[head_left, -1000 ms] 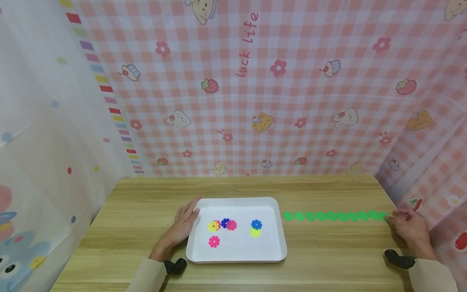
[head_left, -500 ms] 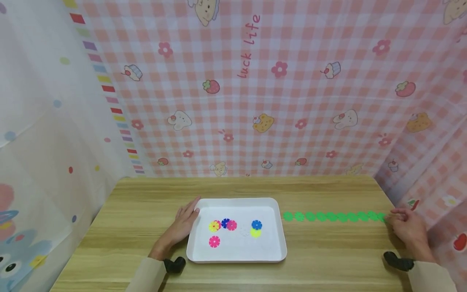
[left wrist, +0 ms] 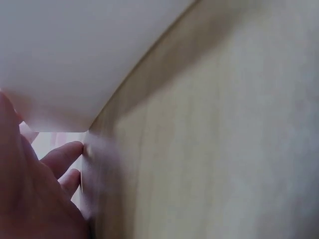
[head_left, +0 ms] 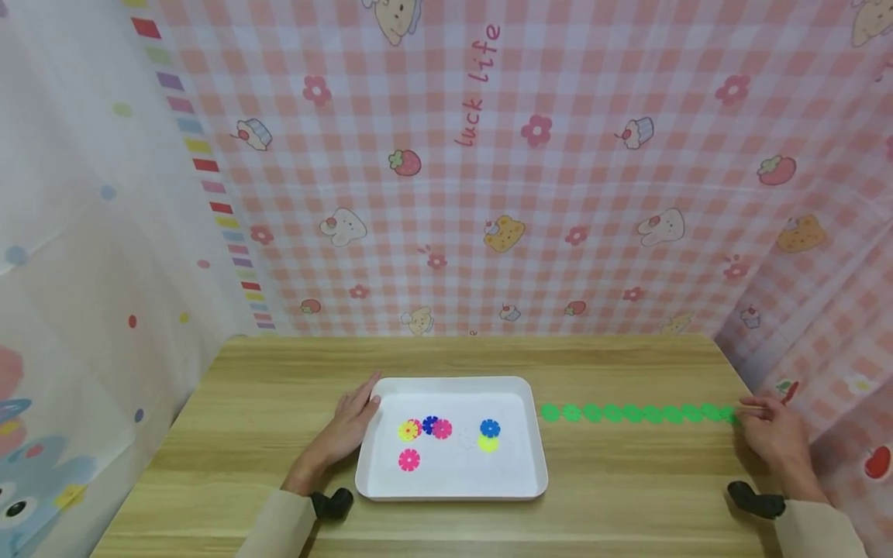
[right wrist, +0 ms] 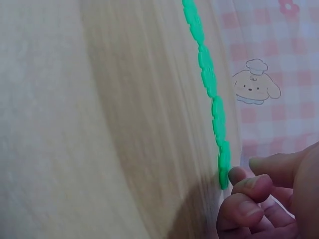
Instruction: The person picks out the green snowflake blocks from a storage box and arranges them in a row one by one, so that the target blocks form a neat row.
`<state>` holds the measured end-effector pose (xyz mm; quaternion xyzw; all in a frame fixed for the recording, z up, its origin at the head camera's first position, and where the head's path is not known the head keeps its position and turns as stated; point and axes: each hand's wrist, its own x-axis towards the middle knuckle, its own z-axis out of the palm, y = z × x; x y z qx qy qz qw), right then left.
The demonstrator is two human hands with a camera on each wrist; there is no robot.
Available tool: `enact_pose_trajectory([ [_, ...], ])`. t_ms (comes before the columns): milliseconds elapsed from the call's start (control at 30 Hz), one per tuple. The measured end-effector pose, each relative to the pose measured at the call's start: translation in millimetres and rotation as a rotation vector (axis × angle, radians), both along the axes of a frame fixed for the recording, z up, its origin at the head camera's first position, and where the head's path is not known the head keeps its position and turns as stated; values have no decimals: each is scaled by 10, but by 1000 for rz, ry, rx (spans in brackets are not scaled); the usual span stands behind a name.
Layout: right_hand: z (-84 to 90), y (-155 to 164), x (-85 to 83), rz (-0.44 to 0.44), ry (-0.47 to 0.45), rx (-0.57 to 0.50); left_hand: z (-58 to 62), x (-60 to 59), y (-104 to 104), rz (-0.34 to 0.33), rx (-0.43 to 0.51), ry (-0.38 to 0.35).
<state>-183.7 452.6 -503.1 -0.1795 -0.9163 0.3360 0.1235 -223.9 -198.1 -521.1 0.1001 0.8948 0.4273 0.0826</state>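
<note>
My left hand (head_left: 345, 426) rests along the left side of a white tray (head_left: 453, 482), fingers extended and thumb at its rim. In the left wrist view, its fingers (left wrist: 64, 157) reach along the tray's outer wall, close to the tabletop. Green snowflake discs (head_left: 633, 413) form a straight row on the table, from the tray's right side to my right hand (head_left: 774, 438). That hand touches the row's right end with loosely bent fingers. In the right wrist view, a fingertip (right wrist: 237, 174) is right at the last disc (right wrist: 225, 167), with the thumb apart from it.
Inside the tray lie several loose snowflake discs: pink (head_left: 408, 460), yellow (head_left: 408, 431), dark blue (head_left: 430, 425), blue (head_left: 491, 428) and faint clear-looking ones. A pink checked curtain (head_left: 488, 194) hangs behind the wooden table (head_left: 614, 496), and a white curtain (head_left: 84, 232) on the left.
My right hand has shifted slightly left, and the right end of the green row sits a little further left with it. My left hand and the tray stay in place.
</note>
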Motion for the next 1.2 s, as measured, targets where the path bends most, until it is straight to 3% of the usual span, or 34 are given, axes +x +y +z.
enact_pose_trajectory([
  [200,6,-2,18,-63,-15,-59,-9,13,7,-3,-12,5],
  [1200,-58,-24,-42,-38,-18,-294,10,38,6,17,7,2],
])
